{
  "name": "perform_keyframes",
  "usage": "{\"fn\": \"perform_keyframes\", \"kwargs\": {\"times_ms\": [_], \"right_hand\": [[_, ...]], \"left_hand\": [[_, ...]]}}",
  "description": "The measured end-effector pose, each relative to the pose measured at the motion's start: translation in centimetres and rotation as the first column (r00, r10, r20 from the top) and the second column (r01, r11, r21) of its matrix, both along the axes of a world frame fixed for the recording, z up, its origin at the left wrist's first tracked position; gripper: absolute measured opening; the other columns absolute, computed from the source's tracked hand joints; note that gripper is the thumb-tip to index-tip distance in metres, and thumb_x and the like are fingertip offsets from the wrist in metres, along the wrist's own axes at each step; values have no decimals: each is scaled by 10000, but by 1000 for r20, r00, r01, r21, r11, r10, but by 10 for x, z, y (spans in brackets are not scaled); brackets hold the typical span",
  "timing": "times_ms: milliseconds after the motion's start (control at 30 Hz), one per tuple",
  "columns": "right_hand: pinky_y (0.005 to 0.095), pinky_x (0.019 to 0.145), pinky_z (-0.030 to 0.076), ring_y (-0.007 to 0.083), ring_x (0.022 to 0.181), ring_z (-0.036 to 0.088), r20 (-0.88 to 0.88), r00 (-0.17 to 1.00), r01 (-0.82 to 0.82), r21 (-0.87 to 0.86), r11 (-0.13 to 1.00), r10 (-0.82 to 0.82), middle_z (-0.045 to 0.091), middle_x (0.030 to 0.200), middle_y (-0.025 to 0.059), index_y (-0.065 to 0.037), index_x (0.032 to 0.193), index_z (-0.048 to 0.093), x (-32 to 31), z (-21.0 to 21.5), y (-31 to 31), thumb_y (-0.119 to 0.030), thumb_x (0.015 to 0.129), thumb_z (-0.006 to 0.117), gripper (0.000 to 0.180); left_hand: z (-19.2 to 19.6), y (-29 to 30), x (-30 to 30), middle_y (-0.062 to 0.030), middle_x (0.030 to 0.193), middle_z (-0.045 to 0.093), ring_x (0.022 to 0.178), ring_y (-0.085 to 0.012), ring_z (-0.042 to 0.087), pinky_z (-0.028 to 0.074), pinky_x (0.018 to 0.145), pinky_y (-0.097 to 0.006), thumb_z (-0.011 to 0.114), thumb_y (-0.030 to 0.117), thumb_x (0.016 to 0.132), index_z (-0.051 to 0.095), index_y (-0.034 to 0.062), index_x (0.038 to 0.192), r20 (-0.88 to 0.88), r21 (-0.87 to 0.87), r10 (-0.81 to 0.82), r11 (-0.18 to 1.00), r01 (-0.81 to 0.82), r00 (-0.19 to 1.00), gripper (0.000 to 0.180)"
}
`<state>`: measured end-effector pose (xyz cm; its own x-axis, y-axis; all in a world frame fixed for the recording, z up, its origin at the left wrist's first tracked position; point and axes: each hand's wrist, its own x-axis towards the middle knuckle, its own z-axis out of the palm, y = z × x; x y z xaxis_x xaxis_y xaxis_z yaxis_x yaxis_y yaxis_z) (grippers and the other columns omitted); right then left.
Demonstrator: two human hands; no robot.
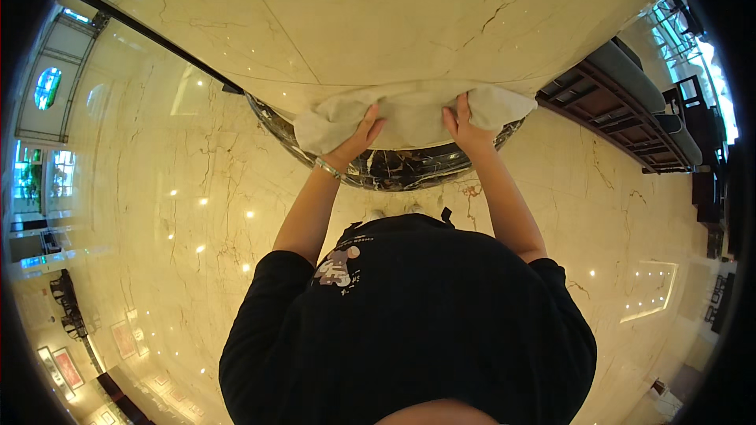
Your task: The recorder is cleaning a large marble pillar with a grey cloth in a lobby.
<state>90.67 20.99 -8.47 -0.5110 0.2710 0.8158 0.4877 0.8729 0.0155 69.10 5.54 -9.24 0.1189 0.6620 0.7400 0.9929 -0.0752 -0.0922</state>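
Note:
A pale grey-white cloth (415,116) lies bunched and wrinkled along the near, rounded edge of a cream marble surface (378,24). Gripping its left part, my left hand (364,135) has the fingers closed into the folds, and a bracelet circles that wrist. My right hand (470,127) grasps the cloth further right, thumb turned inward and some fingers hidden in the fabric. Both arms reach forward, and the hands are roughly level with each other. Just below the cloth runs a curved band of dark veined marble (405,167).
Glossy cream marble floor (205,189) with brown veins surrounds me on both sides. At the right stands a dark wooden bench with grey cushions (622,102). A dark strip (157,39) slants along the surface's left edge. Framed pictures (67,366) appear at lower left.

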Motion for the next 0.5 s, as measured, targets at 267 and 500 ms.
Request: {"fn": "perform_keyframes", "kwargs": {"times_ms": [267,500], "right_hand": [[420,842,398,320,949,531,-124,991,-50,48,998,56,562,1051,155,6,1218,436,-3,58,-3,-274,724,667,613],[442,938,298,387,1068,438,-198,975,-89,87,992,104,445,1178,268,99,1266,299,-18,103,10,-264,768,622,696]], "left_hand": [[78,8,-3,-78,1056,594,953,-243,571,430,843,-366,651,294,748,452,122,1241,146,51,-26,999,19,989,558],[139,35,-2,-96,1108,566,1000,-242,545,421,856,-362,657,274,747,435,81,1245,51,291,-127,951,107,991,578]]}}
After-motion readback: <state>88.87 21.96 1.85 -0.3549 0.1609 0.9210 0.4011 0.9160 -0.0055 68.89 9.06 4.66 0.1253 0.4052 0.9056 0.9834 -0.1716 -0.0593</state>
